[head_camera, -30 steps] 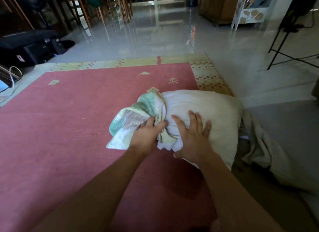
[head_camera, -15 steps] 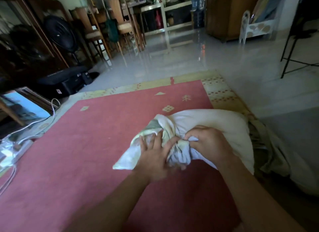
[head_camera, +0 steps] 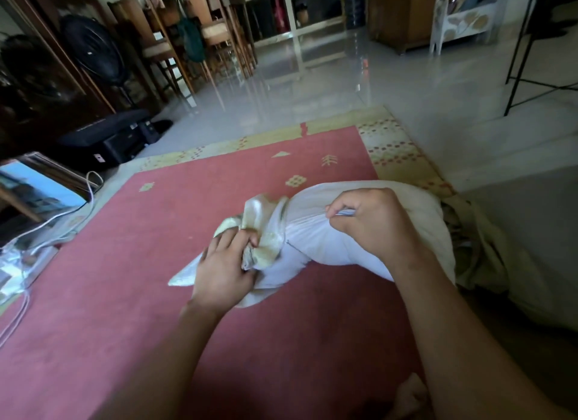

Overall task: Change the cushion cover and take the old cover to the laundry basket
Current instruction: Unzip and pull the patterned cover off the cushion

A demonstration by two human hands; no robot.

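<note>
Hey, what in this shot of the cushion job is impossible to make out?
Head view: left hand fingertips, buried in folds of the patterned cover.
Head view: whether the right hand pinches a seam or a zip on the cushion; its own fingers hide it.
Laundry basket: not in frame.
Pale thing at the bottom edge: dark, partly behind the right forearm.

No words, brands, numbers or signs can be read. The black printer [head_camera: 115,138] on the floor at the left has a small pale sticker [head_camera: 98,157] on its front, but whatever is on it is too small and blurred to make out.
</note>
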